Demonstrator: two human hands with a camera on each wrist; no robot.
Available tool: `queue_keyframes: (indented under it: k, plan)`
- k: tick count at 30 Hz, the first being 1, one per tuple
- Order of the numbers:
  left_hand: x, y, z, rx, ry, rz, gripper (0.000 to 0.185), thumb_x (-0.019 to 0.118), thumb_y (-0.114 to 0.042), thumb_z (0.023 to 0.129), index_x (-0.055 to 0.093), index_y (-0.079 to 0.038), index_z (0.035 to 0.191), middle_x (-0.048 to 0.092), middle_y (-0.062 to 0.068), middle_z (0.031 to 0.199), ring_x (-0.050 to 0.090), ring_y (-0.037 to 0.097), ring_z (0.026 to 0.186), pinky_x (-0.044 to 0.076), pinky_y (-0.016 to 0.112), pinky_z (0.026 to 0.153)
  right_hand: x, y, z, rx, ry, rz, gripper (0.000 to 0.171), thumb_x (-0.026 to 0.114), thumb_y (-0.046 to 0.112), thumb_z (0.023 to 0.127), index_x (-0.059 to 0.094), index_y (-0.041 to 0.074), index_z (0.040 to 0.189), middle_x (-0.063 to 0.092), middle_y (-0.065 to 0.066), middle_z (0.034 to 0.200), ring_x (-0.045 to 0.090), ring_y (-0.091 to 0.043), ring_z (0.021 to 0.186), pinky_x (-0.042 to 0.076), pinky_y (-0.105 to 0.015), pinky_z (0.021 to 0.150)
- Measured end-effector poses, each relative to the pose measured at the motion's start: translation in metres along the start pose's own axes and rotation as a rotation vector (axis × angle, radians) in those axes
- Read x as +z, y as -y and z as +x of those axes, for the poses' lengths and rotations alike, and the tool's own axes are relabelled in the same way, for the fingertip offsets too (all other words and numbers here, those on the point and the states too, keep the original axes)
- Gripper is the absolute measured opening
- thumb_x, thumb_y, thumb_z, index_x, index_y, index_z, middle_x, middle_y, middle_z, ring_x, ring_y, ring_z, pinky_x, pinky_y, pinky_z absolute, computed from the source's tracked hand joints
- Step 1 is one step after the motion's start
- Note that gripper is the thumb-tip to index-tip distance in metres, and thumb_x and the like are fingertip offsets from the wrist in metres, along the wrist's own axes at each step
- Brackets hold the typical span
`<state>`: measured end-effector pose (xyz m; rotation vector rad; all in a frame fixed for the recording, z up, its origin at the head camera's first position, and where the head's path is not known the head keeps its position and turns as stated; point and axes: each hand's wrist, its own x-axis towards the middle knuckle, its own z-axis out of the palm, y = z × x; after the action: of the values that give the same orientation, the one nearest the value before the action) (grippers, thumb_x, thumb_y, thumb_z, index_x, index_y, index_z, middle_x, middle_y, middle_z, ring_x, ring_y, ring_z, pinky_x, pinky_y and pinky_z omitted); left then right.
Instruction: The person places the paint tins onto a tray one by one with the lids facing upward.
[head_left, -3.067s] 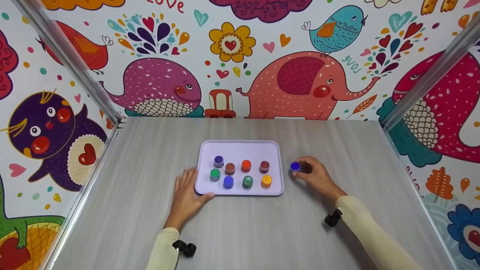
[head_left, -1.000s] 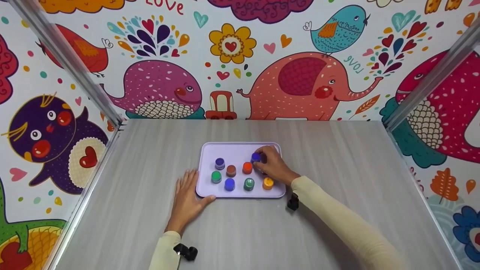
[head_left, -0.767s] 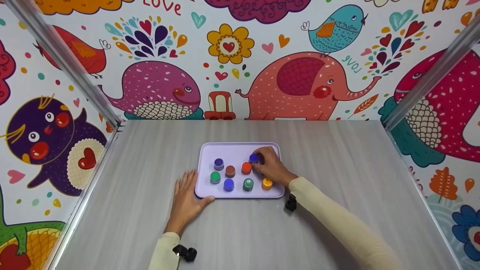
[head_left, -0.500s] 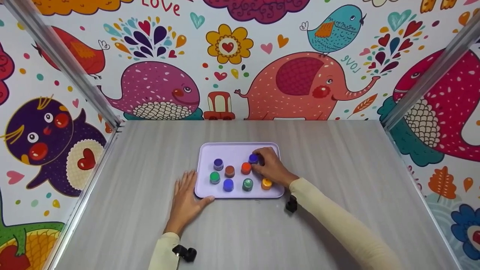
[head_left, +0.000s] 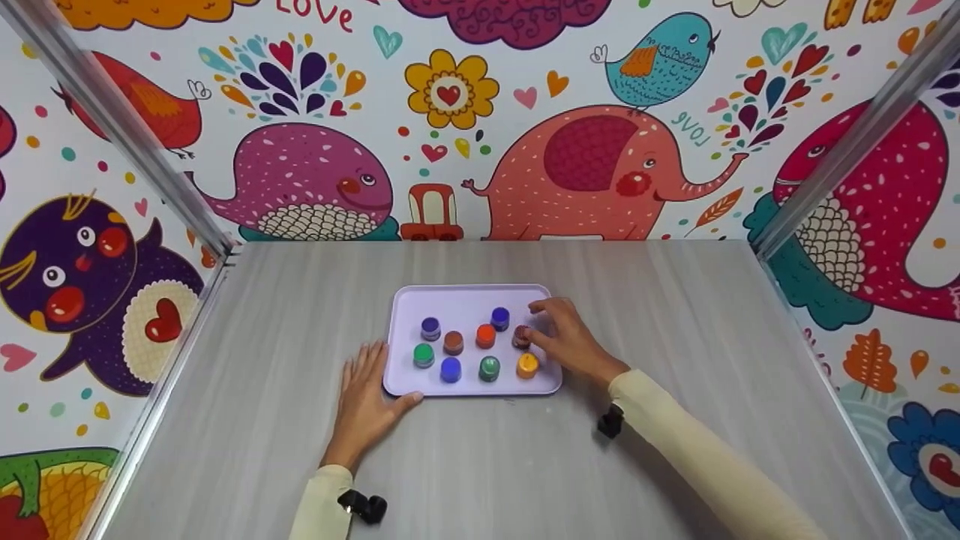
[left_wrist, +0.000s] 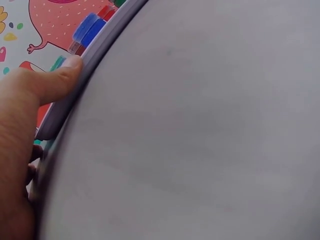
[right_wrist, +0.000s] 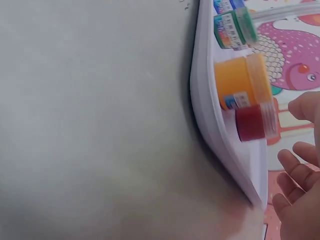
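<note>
A lilac tray (head_left: 472, 297) bears several small paint jars standing upright. My left hand (head_left: 365, 397) lies at its front left corner, fingers extended along the left side and thumb on the front rim. At the tray's right edge, my right hand (head_left: 576, 343) has its thumb and forefinger apart and holds nothing. The thumb overlaps the dark red jar (head_left: 518, 337) in the head view. A dark blue jar (head_left: 500, 319) stands behind the orange-red jar (head_left: 486, 336). In the right wrist view, the yellow-orange jar (right_wrist: 237, 82) stands beside the red one.
Left on the tray are purple (head_left: 430, 328), brown (head_left: 453, 343), bright green (head_left: 424, 355) and blue (head_left: 450, 370) jars; a dark green jar (head_left: 489, 368) is front centre. The grey table (head_left: 480, 465) meets patterned walls (head_left: 465, 165) at back and sides.
My right hand carried the dark blue jar from the table onto the tray, set it behind the orange-red jar, let go and drew back right. My left hand has stayed at the tray.
</note>
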<state>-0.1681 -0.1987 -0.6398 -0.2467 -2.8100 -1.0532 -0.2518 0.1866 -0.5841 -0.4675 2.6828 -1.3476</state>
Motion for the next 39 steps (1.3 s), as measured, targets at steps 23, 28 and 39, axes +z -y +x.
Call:
queue_keyframes:
  k: [23, 28, 39]
  plan:
    - [-0.016, 0.006, 0.019, 0.037, 0.002, 0.024, 0.113, 0.085, -0.058, 0.089, 0.036, 0.006, 0.168, 0.035, 0.027, 0.174, 0.02, 0.049, 0.166, 0.003, 0.066, 0.135, -0.042, -0.026, -0.05, -0.104, -0.236, -0.011, 0.043, 0.08, 0.006, 0.099, 0.066, -0.006, 0.138, 0.067, -0.019, 0.136, 0.056, -0.037, 0.133, 0.045, -0.056, 0.115]
    - [-0.017, 0.012, 0.019, 0.039, 0.002, 0.029, 0.113, 0.086, -0.057, 0.088, 0.038, 0.007, 0.167, 0.038, 0.029, 0.173, 0.021, 0.049, 0.166, 0.005, 0.066, 0.135, -0.04, -0.026, -0.052, -0.114, -0.249, -0.022, 0.042, 0.081, 0.008, 0.099, 0.067, -0.006, 0.136, 0.068, -0.017, 0.135, 0.055, -0.037, 0.134, 0.043, -0.053, 0.115]
    - [-0.006, 0.01, 0.005, 0.028, 0.024, 0.002, 0.113, 0.085, -0.057, 0.088, 0.036, 0.006, 0.168, 0.034, 0.029, 0.174, 0.02, 0.051, 0.165, 0.003, 0.067, 0.135, -0.038, -0.027, -0.068, -0.119, -0.26, -0.094, 0.042, 0.081, 0.009, 0.1, 0.068, -0.004, 0.137, 0.067, -0.014, 0.137, 0.054, -0.033, 0.133, 0.046, -0.055, 0.113]
